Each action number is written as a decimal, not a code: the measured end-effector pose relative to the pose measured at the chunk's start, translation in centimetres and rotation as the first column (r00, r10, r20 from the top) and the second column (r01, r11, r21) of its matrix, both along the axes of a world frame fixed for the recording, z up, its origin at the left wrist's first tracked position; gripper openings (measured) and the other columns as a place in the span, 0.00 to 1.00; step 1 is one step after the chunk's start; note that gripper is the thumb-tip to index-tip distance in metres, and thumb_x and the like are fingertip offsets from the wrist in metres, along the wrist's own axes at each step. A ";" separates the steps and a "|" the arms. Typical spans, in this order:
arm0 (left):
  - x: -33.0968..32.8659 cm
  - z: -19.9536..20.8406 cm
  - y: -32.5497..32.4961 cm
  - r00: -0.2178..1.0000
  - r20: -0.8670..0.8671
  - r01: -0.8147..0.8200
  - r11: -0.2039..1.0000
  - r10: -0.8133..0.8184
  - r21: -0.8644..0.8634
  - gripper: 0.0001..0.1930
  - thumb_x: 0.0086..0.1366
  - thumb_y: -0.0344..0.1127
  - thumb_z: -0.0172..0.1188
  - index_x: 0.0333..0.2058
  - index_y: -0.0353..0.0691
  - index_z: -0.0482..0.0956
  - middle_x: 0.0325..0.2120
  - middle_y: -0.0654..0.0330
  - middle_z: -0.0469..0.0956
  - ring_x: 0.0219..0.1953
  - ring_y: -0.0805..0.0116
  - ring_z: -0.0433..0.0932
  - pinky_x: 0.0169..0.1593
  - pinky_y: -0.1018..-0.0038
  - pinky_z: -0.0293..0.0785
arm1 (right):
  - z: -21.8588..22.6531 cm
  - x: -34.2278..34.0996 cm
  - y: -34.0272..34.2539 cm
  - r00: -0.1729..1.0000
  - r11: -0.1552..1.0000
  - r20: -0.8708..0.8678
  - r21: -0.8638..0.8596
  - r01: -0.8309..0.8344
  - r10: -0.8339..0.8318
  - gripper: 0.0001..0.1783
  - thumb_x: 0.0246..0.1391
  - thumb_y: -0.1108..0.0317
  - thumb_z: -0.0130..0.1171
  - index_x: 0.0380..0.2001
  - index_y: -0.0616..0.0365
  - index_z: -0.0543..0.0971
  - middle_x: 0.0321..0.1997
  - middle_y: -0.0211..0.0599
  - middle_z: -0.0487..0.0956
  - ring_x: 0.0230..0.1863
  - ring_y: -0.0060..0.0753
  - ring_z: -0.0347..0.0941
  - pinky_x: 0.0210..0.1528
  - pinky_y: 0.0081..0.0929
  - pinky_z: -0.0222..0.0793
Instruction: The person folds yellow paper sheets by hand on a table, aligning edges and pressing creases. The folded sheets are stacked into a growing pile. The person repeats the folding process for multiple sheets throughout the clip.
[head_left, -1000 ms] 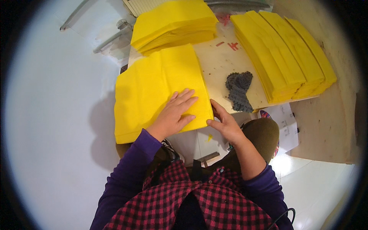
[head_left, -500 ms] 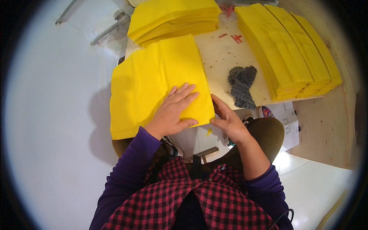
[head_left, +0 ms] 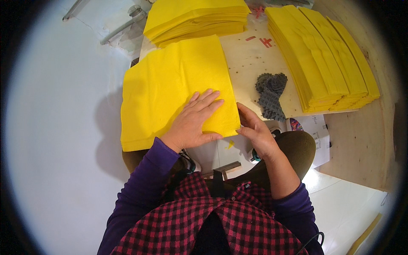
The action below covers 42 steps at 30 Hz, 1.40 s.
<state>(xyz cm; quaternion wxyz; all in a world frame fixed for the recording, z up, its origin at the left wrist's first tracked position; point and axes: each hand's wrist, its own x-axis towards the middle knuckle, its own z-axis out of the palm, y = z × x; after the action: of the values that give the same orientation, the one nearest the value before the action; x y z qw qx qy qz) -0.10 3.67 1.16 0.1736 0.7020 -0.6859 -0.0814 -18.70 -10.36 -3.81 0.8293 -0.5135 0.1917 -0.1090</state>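
Shift since half a second ago: left hand (head_left: 193,123) has slid a little toward the near right corner of the yellow sheet pile (head_left: 170,89); right hand (head_left: 255,134) has closed in on that same corner.
Landmark: the yellow sheet pile, lying on the plywood table (head_left: 250,59) directly before the person, its left part overhanging the table edge.
Left hand: flat, fingers spread and straight, palm pressing down on the pile's near right part; grasps nothing.
Right hand: at the pile's near right corner, fingers loosely curled, tips touching the edge; whether a sheet is pinched cannot be told.
Reading of the change: likely squaring or steadying the pile at its corner.
Second yellow stack (head_left: 195,17): beyond the pile, just behind it.
Fanned yellow stacks (head_left: 323,55): well right of the pile.
Grey fabric piece (head_left: 271,95): right of the pile, near the right hand.
Printed paper (head_left: 312,131): right of the pile, below the table edge.
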 end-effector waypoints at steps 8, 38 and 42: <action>0.1 0.0 0.1 1.000 -0.017 0.009 1.000 -0.009 0.012 0.48 0.50 0.64 0.64 0.64 0.40 0.62 0.66 0.51 0.57 0.70 0.51 0.52 0.71 0.54 0.44 | -1.0 0.3 0.2 0.993 0.955 -0.062 -0.284 0.079 -0.100 0.42 0.50 0.72 0.63 0.67 0.61 0.56 0.67 0.48 0.63 0.66 0.40 0.61 0.64 0.34 0.60; 0.3 -0.1 0.2 0.987 -0.158 0.016 0.998 -0.025 -0.056 0.26 0.56 0.37 0.55 0.52 0.28 0.68 0.66 0.51 0.57 0.70 0.48 0.52 0.70 0.51 0.44 | -1.0 -0.1 -8.0 0.858 0.066 -0.009 -0.997 0.029 -0.514 0.11 0.46 0.72 0.65 0.34 0.64 0.79 0.37 0.45 0.75 0.44 0.53 0.70 0.47 0.43 0.66; 0.4 -0.1 0.1 0.989 -0.144 0.021 0.998 -0.030 -0.064 0.25 0.57 0.38 0.54 0.52 0.29 0.68 0.67 0.51 0.57 0.70 0.49 0.52 0.70 0.52 0.44 | -2.2 0.9 -9.2 0.848 -0.005 0.046 -0.999 0.051 -0.528 0.09 0.51 0.67 0.63 0.28 0.63 0.78 0.33 0.47 0.75 0.39 0.55 0.69 0.41 0.46 0.64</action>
<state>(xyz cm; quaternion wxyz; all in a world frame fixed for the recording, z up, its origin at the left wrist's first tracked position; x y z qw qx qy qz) 0.25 3.79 1.05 0.2437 0.6795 -0.6827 -0.1129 -17.80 -19.52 -6.00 0.1621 -0.8904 0.3120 -0.2892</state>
